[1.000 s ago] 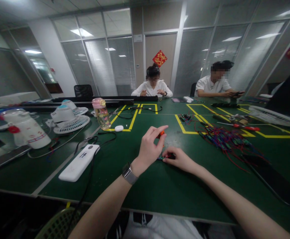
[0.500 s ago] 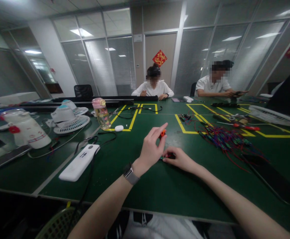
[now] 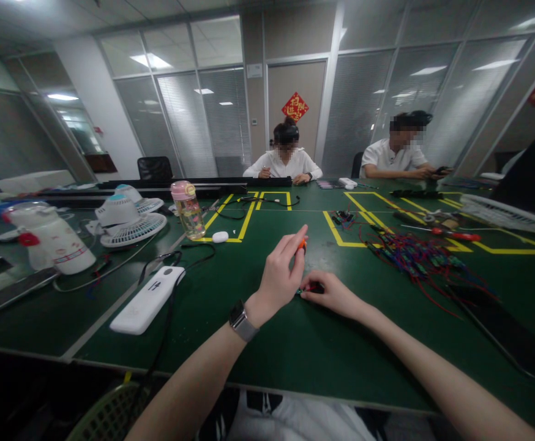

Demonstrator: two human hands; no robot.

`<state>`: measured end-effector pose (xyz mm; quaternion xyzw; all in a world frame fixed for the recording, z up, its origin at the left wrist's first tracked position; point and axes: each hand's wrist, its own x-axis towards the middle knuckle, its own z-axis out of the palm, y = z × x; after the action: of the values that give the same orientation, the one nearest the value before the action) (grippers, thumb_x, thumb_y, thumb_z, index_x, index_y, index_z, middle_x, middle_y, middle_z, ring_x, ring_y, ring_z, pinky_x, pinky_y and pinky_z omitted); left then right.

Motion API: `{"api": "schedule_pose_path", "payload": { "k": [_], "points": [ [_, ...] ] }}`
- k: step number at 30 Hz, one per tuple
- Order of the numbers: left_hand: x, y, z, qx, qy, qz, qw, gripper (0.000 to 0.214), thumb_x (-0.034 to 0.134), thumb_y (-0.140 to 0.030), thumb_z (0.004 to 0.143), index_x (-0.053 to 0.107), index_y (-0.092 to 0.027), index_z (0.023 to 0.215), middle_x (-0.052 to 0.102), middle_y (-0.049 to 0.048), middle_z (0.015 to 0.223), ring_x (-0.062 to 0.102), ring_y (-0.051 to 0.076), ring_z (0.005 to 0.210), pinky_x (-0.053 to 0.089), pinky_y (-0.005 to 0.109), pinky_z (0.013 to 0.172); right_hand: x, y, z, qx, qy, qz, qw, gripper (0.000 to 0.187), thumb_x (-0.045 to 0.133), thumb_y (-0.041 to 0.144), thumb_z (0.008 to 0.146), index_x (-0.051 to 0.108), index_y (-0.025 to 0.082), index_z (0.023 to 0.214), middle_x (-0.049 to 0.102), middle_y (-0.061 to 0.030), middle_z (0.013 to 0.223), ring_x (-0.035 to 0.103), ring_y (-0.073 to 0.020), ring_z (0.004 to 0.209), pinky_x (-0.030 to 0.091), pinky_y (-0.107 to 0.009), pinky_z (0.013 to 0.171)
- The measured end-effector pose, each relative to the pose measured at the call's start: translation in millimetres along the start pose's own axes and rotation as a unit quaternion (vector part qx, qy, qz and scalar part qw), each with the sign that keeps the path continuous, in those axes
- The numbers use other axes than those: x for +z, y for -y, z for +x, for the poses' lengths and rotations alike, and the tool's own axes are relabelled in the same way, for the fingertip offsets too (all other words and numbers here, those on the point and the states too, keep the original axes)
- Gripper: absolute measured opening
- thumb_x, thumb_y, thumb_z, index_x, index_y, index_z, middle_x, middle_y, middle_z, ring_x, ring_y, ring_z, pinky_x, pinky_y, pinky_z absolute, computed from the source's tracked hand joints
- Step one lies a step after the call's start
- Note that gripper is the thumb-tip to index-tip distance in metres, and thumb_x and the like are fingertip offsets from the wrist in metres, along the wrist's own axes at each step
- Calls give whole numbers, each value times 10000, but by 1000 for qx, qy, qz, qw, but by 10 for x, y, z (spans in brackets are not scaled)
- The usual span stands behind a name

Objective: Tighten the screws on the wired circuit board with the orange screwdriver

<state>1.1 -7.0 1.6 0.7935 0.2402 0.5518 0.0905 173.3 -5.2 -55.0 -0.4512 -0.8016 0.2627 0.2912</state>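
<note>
My left hand point(image 3: 280, 272), with a watch on its wrist, is raised above the middle of the green table. Its thumb and fingers close around the orange handle point(image 3: 302, 244) of what looks like a screwdriver; the shaft is hidden behind the hand. Just to the right and lower, my right hand point(image 3: 329, 293) rests on the tabletop. Its fingertips pinch a small green circuit board point(image 3: 299, 292) with a dark and red part beside it, mostly covered by the fingers. The left hand's heel sits close to the board.
Right of my hands lies a tangle of wired circuit boards point(image 3: 421, 254), with a red-handled tool point(image 3: 463, 236) behind it. At left are a white power bank point(image 3: 148, 300), a pink-lidded bottle point(image 3: 188, 211), small fans point(image 3: 132, 226) and a white jug point(image 3: 60, 239). Two people sit across the table.
My left hand's fingers have turned slightly with the orange handle. My right hand stays in place on the board. The person at far right has drawn their hands in a little.
</note>
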Motion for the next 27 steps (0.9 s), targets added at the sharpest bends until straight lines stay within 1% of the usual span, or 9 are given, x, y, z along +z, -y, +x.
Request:
{"api": "schedule_pose_path", "payload": {
  "k": [3,6,8,12,14,17,21,23,27],
  "points": [
    [-10,-4,15,-9,-40,49,998,290,559,-207,922,603,-218,1209,567,28,910,572,147,822,510,285,764,1,5,-2,4,-1,3,1000,69,672,218,762,677,173,814,653,-30,792,588,-191,762,468,-305,707],
    [-33,-4,21,-9,-69,67,995,209,667,-276,860,674,-201,1055,500,2,818,525,133,730,491,264,694,0,12,-3,8,1,6,1000,66,672,213,762,677,176,816,652,-26,787,588,-187,757,468,-301,703],
    [-43,0,18,-9,-55,57,997,238,618,-285,895,656,-192,1111,524,25,880,546,149,801,493,281,741,0,13,-2,9,0,2,1000,63,672,207,762,676,175,816,649,-24,779,586,-185,755,466,-300,703],
    [-39,9,11,-9,-15,1,1000,376,367,-162,987,496,-195,1338,571,91,1173,571,173,1038,478,331,902,5,2,3,4,1,2,1000,74,672,202,760,677,171,826,652,-30,804,587,-181,756,469,-300,715],
    [-29,7,11,-1,-9,-17,1000,402,353,-131,983,461,-197,1364,585,94,1202,581,169,1051,479,335,917,8,-2,4,2,3,4,1000,83,672,207,760,678,167,832,654,-36,819,589,-182,758,470,-303,719],
    [-17,-5,14,6,-38,14,999,306,483,-159,943,573,-192,1234,606,55,985,594,156,890,504,301,806,10,0,2,3,1,3,1000,81,670,215,762,677,167,827,651,-36,812,591,-187,757,466,-304,714],
    [-21,-17,14,3,-92,66,994,122,666,-249,856,672,-180,956,494,0,791,516,127,704,474,252,661,7,8,-3,6,2,5,1000,79,666,221,767,680,171,825,650,-33,799,589,-190,762,464,-303,712],
    [-29,-19,11,1,-82,67,994,150,626,-272,889,667,-178,998,510,16,838,532,137,753,477,262,693,5,6,-4,5,1,5,1000,80,666,223,767,684,173,828,649,-31,798,587,-190,763,463,-302,712],
    [-40,-21,8,-2,-50,45,998,321,381,-176,986,574,-173,1243,553,88,1090,566,162,974,480,300,850,2,-6,-4,5,-2,1,1000,84,675,224,764,685,176,833,649,-29,807,584,-187,773,464,-298,715]
  ]
}}
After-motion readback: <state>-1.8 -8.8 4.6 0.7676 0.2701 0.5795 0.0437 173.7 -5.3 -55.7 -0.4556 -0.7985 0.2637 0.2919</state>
